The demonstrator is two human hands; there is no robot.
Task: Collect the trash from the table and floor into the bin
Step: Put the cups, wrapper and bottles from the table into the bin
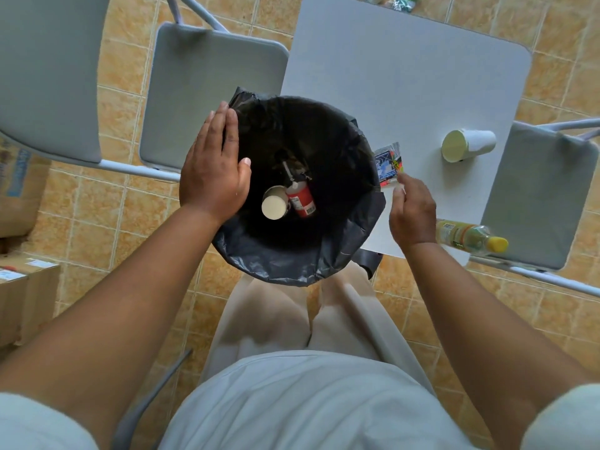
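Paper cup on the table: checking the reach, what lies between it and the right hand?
In the head view, only bare table lies between the tipped paper cup and the right hand, which pinches a wrapper.

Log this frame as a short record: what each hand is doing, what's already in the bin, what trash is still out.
left hand: open, flat over the bin rim, holding nothing
right hand: fingers pinching a blue wrapper at the table edge beside the bin
in bin: paper cup, red bottle
still on table: tipped white cup, yellow-capped bottle
on floor: crumpled wrappers beyond the table
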